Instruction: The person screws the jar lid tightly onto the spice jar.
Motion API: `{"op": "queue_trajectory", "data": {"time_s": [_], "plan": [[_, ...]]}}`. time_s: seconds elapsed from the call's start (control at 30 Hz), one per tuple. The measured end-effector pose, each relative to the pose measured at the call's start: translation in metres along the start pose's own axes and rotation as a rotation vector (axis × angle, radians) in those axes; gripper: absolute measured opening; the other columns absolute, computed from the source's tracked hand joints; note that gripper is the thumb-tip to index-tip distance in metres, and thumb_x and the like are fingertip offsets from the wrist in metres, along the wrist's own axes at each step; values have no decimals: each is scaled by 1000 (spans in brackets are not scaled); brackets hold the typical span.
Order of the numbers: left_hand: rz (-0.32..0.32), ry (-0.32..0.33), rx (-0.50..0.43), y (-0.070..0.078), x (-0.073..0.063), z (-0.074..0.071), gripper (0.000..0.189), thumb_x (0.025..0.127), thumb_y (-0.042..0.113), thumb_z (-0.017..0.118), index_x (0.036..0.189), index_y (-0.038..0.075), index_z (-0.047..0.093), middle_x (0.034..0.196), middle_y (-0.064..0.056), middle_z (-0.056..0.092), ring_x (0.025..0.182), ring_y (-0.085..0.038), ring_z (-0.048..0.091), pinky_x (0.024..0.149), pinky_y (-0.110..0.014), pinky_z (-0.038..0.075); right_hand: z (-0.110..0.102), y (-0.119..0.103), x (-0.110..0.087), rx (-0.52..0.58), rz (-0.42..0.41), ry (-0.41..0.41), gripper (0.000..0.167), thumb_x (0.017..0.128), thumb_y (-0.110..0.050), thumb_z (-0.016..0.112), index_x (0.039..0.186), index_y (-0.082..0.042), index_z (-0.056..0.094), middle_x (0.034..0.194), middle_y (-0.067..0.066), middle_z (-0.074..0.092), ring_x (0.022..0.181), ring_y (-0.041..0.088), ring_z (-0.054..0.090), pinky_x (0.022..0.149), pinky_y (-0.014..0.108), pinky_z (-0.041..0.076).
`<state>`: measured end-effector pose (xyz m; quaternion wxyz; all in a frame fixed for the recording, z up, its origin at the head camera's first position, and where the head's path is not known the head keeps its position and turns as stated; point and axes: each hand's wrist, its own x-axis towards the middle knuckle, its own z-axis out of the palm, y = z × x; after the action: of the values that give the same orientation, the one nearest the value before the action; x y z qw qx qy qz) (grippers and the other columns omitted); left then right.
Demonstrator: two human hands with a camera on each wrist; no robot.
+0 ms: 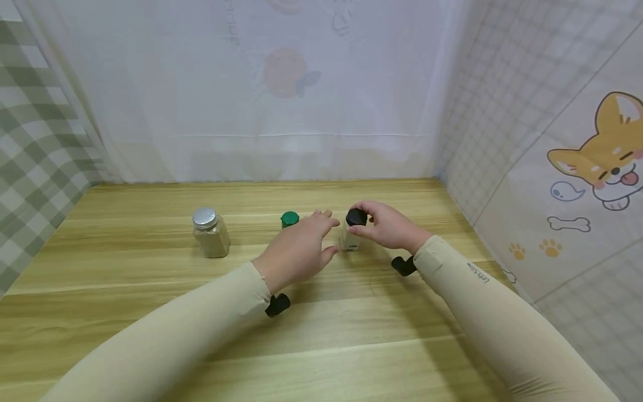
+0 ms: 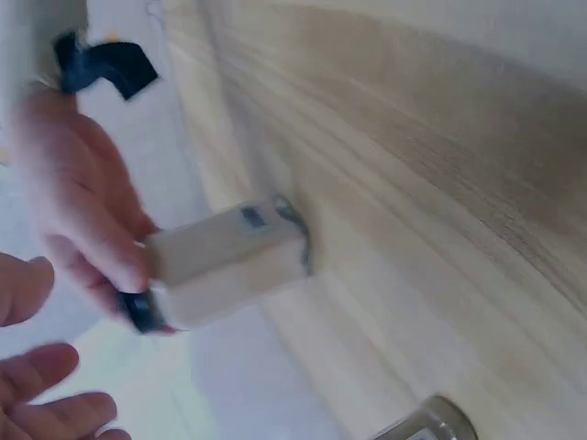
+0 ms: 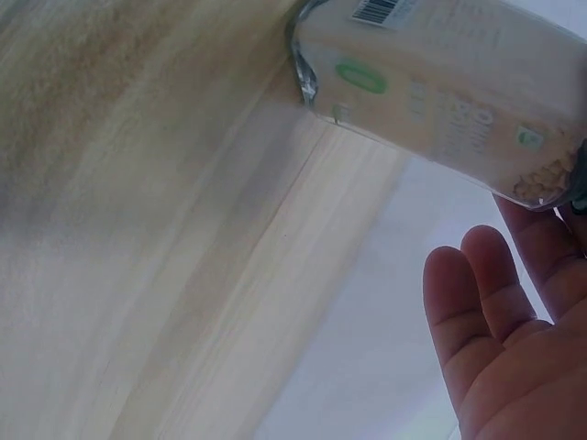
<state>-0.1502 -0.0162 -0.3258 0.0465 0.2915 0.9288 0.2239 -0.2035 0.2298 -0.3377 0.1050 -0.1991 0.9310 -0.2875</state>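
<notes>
My right hand (image 1: 384, 224) pinches the black lid (image 1: 356, 216) of a squarish clear jar, thumb on the near side and fingers behind. The jar (image 2: 229, 257) has a pale body with a small dark mark in the left wrist view. From the right wrist, the same jar (image 3: 431, 101) shows a barcode, green print and beige grains near its lid. My left hand (image 1: 298, 245) hovers left of that jar, fingers extended and apart from it, holding nothing. Behind the left hand a green cap (image 1: 289, 218) pokes out; the container below it is mostly hidden.
A squarish jar with a silver lid (image 1: 212, 233) and tan contents stands to the left on the wooden table (image 1: 321, 357). A white curtain (image 1: 201, 111) closes off the back, and a printed sheet with a cartoon dog (image 1: 615, 156) lines the right side.
</notes>
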Motion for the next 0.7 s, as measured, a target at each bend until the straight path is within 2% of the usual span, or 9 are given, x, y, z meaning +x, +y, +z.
{"op": "queue_trajectory", "data": {"time_s": [0.17,0.3,0.4,0.47,0.5,0.53,0.63,0.7], "plan": [[160,98,-18,-9,-17,-18,47,104,31,68,146,12,58,159,-6,54,149,-24,50,105,-44,56,-1,0,-1,-1,4,8,44,101,-26,73,139,-7,60,129,11,67,109,26,60,92,42,47],[275,209,5,-27,-26,-35,41,103,28,70,140,11,63,152,-7,62,136,-24,63,85,-41,62,-2,1,-1,13,10,0,49,102,-29,73,142,-6,58,133,13,65,116,29,60,98,48,48],[293,261,29,-42,-33,-49,42,103,29,70,141,12,63,151,-6,63,130,-25,68,80,-42,61,-3,3,-2,32,12,-2,52,103,-30,71,145,-4,56,137,15,64,124,31,59,106,54,47],[275,289,47,-52,-38,-59,43,103,29,70,142,12,62,151,-6,62,128,-27,68,72,-42,60,-4,4,-3,39,13,1,54,104,-30,69,147,-2,54,139,18,62,130,34,57,110,57,45],[258,300,58,-57,-40,-63,43,103,29,70,142,12,62,151,-6,62,122,-27,72,66,-41,58,-5,4,-3,39,14,4,54,104,-31,68,147,-2,54,140,18,62,132,35,56,111,58,45],[240,311,70,-61,-43,-68,43,104,29,70,142,12,62,152,-6,62,127,-27,69,63,-40,56,-6,4,-3,38,12,8,54,105,-31,67,148,-1,53,142,19,61,135,36,54,113,58,44],[182,322,71,-75,-49,-77,43,104,26,68,143,9,61,155,-8,59,138,-30,61,78,-44,60,-8,6,-4,27,11,16,54,107,-33,63,150,-1,52,147,20,58,141,39,51,116,58,43],[147,313,75,-83,-54,-82,44,105,26,67,144,8,60,156,-10,57,147,-32,52,105,-51,55,-10,7,-4,26,10,20,54,108,-34,62,150,-1,51,151,20,56,143,39,49,116,58,42]]}}
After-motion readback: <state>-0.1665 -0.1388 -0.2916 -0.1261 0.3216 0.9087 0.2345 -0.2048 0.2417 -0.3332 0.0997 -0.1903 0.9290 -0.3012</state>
